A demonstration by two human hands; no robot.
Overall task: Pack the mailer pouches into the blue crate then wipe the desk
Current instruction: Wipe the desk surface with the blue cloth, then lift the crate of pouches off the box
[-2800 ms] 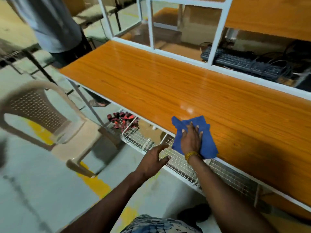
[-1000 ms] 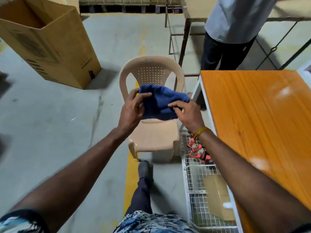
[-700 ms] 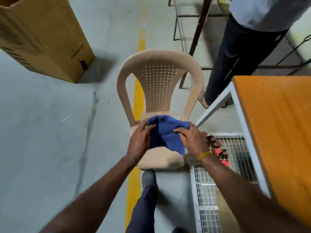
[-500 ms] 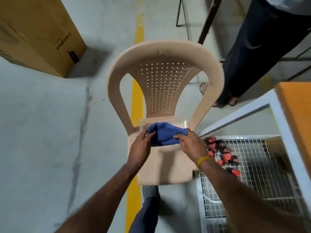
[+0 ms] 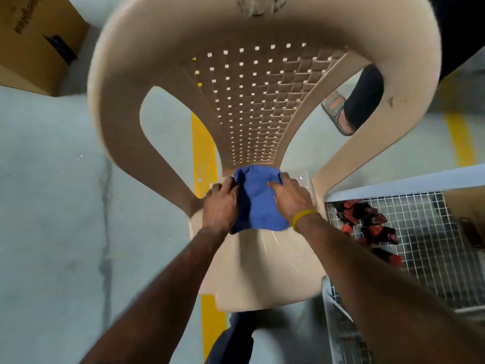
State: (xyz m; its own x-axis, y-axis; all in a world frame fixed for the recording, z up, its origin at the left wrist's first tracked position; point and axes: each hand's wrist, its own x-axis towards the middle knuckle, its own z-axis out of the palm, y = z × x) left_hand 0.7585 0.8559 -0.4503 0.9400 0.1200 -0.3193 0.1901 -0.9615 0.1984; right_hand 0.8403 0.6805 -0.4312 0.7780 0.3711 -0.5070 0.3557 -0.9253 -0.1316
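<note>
A folded blue cloth (image 5: 259, 203) lies at the back of the seat of a beige plastic chair (image 5: 262, 266). My left hand (image 5: 220, 206) grips the cloth's left edge with curled fingers. My right hand (image 5: 291, 198), with a yellow band at the wrist, holds its right edge, the fingers bent over the cloth. No mailer pouches, blue crate or desk top show in this view.
A cardboard box (image 5: 34, 40) stands on the floor at the upper left. A white wire-mesh shelf (image 5: 425, 232) at the right carries several red-and-black tools (image 5: 367, 227). Another person's leg and sandal (image 5: 349, 111) are behind the chair. A yellow line (image 5: 204, 153) runs along the floor.
I turned from the orange desk, where my right hand pressed the cloth, to the chair. Both hands carried the cloth down and it now rests on the seat.
</note>
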